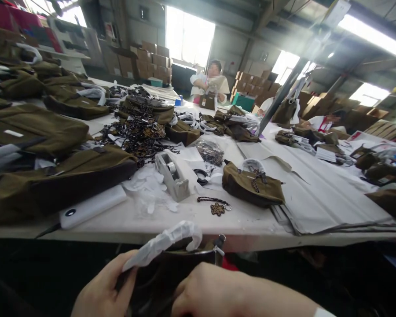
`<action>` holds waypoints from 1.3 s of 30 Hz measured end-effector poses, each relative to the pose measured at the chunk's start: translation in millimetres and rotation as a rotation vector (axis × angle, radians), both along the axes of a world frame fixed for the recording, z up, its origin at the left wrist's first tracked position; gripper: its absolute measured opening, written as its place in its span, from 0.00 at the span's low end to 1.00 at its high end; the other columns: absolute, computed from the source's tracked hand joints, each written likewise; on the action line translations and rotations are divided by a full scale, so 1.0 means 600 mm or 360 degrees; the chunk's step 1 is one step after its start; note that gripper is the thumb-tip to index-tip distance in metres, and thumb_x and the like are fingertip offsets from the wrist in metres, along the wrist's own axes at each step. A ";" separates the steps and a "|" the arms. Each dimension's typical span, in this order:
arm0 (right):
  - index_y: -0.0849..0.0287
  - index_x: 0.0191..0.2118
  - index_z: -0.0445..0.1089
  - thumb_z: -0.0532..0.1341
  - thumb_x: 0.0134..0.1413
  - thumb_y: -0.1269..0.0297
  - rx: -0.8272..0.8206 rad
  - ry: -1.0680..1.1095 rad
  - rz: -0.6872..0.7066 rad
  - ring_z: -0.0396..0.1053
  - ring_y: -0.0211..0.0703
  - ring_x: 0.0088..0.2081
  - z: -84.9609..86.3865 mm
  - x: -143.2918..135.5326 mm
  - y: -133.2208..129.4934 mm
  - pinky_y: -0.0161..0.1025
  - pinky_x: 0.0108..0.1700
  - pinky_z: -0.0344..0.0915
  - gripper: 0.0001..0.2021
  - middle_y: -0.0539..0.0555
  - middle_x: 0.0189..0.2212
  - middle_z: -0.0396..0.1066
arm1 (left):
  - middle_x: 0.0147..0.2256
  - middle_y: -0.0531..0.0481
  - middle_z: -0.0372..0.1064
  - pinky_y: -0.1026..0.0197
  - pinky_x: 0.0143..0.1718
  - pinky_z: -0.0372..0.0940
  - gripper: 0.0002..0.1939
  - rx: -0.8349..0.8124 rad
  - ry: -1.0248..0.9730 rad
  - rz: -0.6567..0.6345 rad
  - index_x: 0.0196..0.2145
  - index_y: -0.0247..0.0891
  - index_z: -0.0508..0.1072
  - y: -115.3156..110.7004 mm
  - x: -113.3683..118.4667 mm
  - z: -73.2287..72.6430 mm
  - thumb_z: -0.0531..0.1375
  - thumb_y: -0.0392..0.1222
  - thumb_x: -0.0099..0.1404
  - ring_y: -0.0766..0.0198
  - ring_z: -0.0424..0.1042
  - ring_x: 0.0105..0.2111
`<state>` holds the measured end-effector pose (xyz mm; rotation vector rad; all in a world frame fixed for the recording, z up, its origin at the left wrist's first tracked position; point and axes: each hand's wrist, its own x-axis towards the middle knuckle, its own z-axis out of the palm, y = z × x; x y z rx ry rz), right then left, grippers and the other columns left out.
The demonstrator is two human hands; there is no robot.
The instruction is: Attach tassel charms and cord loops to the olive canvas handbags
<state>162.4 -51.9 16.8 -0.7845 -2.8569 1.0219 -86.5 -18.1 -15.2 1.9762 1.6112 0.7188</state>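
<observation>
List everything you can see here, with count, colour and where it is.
held bag: one, dark, below the table edge, handle wrapped in white
finished bags: many, olive, stacked on the left
single bag: one, olive, mid table
tape dispenser: one, grey, centre
charm: one, brown with a dark cord, near the front edge
power bank: one, white, front left
paper sheets: a stack, white, right
boxes: many, brown, at the back
co-workers: two, far side
left hand: on the bag's left edge
right hand: on the bag

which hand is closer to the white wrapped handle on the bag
Left. The left hand has its fingers touching the lower end of the white wrapped handle. The right hand sits lower and to the right, on the dark bag, apart from the handle.
</observation>
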 end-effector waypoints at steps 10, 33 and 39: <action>0.58 0.29 0.73 0.54 0.67 0.63 -0.0041 0.0248 -0.0844 0.70 0.37 0.31 0.055 0.009 0.015 0.32 0.37 0.63 0.16 0.50 0.28 0.74 | 0.38 0.46 0.79 0.59 0.40 0.71 0.25 -0.0729 -0.0845 0.0037 0.44 0.37 0.77 0.023 0.015 0.002 0.63 0.58 0.56 0.52 0.77 0.39; 0.58 0.32 0.74 0.51 0.68 0.61 0.0191 0.0811 -0.1343 0.66 0.37 0.26 0.052 0.041 0.008 0.33 0.31 0.61 0.18 0.50 0.23 0.69 | 0.37 0.45 0.78 0.57 0.41 0.71 0.20 -0.0901 -0.1071 -0.0020 0.41 0.35 0.76 -0.003 -0.013 0.012 0.64 0.54 0.59 0.53 0.76 0.39; 0.59 0.33 0.76 0.55 0.65 0.53 0.0359 0.0971 -0.1934 0.64 0.39 0.25 0.017 0.122 0.021 0.35 0.27 0.59 0.18 0.51 0.23 0.68 | 0.37 0.43 0.78 0.57 0.39 0.72 0.25 -0.0977 -0.1160 0.0138 0.42 0.34 0.76 -0.005 -0.021 -0.004 0.66 0.57 0.54 0.50 0.78 0.38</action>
